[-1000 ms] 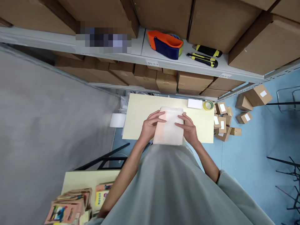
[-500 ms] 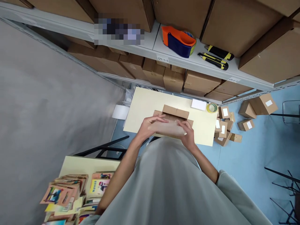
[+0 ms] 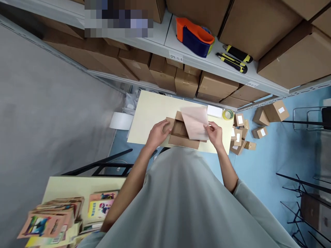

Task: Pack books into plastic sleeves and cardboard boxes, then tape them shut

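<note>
An open cardboard box (image 3: pixel 184 142) stands on the cream table (image 3: pixel 150 106), with its flaps folded outward. My right hand (image 3: pixel 215 133) pinches the lower right edge of a thin, pale pink sheet (image 3: pixel 195 122), perhaps a bag or packing sheet. It spreads over the right part of the box and hides that side. The left part of the box's inside shows bare brown cardboard. My left hand (image 3: pixel 159 133) is beside the box's left flap, with its fingers curved and apart and nothing visible in them. Whether it touches the flap I cannot tell.
A white stack (image 3: pixel 214 111) and a tape roll (image 3: pixel 228 114) lie at the table's right end. Above, a shelf (image 3: pixel 165 46) holds boxes, a tape dispenser (image 3: pixel 195 37) and box cutters (image 3: pixel 232 62). Books (image 3: pixel 42 224) fill a lower-left table. Several labelled cartons (image 3: pixel 239 132) sit right.
My left hand has let go of the pink sheet and moved left to the box flap. The sheet has opened out flat in my right hand, which has moved right.
</note>
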Demonstrator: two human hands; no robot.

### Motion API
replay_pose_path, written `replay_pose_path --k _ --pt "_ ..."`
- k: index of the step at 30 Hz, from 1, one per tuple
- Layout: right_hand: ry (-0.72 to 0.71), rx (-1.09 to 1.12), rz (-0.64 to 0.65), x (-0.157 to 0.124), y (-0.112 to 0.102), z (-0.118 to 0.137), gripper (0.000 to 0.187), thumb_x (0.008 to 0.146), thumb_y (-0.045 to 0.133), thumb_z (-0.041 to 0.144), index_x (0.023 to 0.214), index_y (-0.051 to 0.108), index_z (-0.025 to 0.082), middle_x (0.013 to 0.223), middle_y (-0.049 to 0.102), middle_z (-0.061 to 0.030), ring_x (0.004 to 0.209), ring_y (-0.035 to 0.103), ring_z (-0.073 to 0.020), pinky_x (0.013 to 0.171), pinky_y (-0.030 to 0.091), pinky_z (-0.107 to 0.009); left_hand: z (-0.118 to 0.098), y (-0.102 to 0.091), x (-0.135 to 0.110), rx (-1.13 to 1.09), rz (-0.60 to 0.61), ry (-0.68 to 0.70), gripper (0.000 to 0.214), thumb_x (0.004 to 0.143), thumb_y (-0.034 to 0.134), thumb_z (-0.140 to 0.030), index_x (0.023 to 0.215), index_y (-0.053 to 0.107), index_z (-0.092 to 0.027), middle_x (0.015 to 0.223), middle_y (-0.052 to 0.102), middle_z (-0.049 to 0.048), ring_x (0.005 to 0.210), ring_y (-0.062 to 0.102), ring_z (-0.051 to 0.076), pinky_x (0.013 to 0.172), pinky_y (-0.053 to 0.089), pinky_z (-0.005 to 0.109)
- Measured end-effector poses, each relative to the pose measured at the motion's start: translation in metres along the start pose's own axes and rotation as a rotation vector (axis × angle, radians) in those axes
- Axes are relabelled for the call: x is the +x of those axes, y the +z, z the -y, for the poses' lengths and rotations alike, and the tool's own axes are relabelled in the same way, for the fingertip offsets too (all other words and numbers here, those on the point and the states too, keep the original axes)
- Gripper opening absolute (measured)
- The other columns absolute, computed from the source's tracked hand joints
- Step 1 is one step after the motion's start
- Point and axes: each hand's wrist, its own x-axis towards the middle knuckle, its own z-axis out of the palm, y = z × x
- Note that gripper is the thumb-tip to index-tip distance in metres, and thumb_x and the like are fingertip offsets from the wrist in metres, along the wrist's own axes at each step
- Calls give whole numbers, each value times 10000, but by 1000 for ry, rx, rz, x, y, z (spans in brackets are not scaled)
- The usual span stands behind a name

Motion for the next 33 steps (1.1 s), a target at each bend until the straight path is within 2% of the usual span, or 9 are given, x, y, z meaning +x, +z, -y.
replay_pose_path --k 4,7,9,11,17,22,25,30,33 --pt "-142 -435 212 10 9 16 305 1055 572 310 1165 842 225 1208 807 -83 1084 750 -259 997 567 -353 33 14 -1 107 -20 -33 503 869 699 -250 1369 732 -203 1586 656 146 1473 610 339 1262 478 485" --pt "-101 -718 335 15 28 30 355 1071 527 213 1257 826 256 1304 791 -72 1159 744 -266 1019 555 -350 43 20 -5 100 -48 -101 524 868 670 -206 1388 734 -203 1488 721 146 1247 743 325 1148 567 469" --pt "-55 -858 371 19 40 39 365 1088 512 212 1276 820 270 1326 783 -71 1161 743 -279 991 559 -352 46 21 -6 84 -69 -140 507 867 647 -176 1360 759 -212 1409 766 134 1085 785 309 1065 607 469" --pt "-32 -945 383 23 47 45 374 1099 498 217 1287 814 281 1336 779 -73 1169 741 -293 972 558 -357 47 19 -5 64 -96 -151 480 872 634 -161 1324 784 -217 1372 786 124 1025 791 301 1037 616 476" --pt "-22 -1053 393 27 47 56 417 1101 478 195 1358 786 310 1377 760 -80 1178 734 -306 991 540 -375 47 18 -1 5 -99 -162 472 858 651 -167 1297 810 -236 1361 793 103 998 795 297 1036 615 476" --pt "11 -1122 403 26 52 55 405 1096 474 184 1311 803 282 1345 768 -110 1137 749 -305 985 544 -383 48 20 -3 -12 -104 -175 478 852 649 -178 1294 814 -253 1320 805 90 1010 794 307 1042 609 479" --pt "20 -1146 418 29 61 50 399 1078 494 149 1304 805 254 1329 773 -137 1133 755 -312 981 546 -381 49 21 -7 -7 -104 -165 462 868 636 -190 1294 807 -245 1334 801 89 1009 791 297 1027 610 457" --pt "37 -1168 536 36 86 34 390 1046 525 86 1278 813 212 1309 788 -155 1171 757 -295 992 542 -348 49 22 -13 25 -120 -143 450 875 602 -165 1276 799 -220 1286 814 85 977 786 271 1015 615 426" --pt "106 -1174 555 37 98 20 392 1059 508 84 1297 797 198 1326 788 -163 1220 748 -285 1009 542 -342 47 21 -13 35 -110 -130 439 877 604 -168 1270 794 -223 1317 803 83 990 787 266 1010 618 412"
